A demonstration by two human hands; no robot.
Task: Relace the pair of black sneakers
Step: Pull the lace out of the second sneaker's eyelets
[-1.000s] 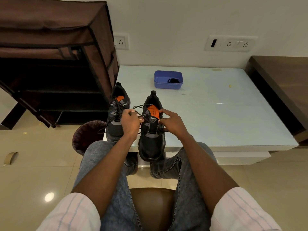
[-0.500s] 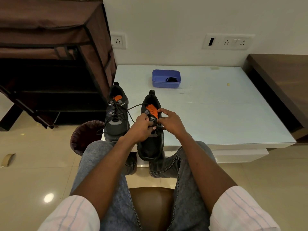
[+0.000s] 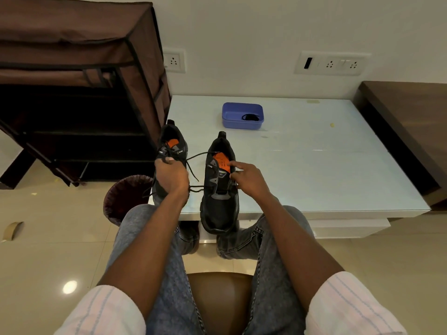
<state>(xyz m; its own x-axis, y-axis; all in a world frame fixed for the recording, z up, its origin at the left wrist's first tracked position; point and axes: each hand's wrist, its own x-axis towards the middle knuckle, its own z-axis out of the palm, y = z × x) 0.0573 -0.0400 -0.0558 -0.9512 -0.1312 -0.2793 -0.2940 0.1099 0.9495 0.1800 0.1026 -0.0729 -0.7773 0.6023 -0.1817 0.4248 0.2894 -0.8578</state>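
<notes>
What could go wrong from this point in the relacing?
1. The right sneaker overhangs the table's near edge; a hard tug on the lace by the left hand could tip it off.
2. The lace runs across the left sneaker, so it may snag there.
3. The right hand only lightly steadies the shoe.

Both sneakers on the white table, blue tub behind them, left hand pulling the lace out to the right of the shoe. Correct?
Not quite. In the head view the left hand pulls the lace out to the left, over the left sneaker. The right sneaker, white table and blue tub are as stated.
</notes>
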